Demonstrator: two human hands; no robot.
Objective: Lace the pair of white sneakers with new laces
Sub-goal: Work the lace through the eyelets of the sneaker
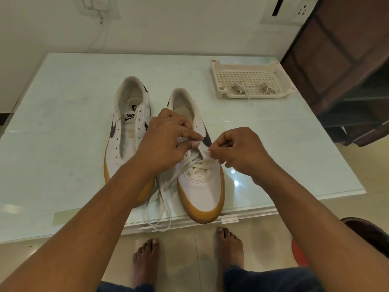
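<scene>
On the bench (63, 102), the left hand (166, 140) grips the half-laced sneaker (202, 186) at its upper eyelets, while the right hand (240, 150) pinches the lace (160, 203) in its fingers (215, 153) just beside it. Loose lace trails over the bench's near edge. The unlaced sneaker (128, 127) stands just to the left. A tray (216, 70), well apart at the far right, holds two bundled laces (237, 89).
</scene>
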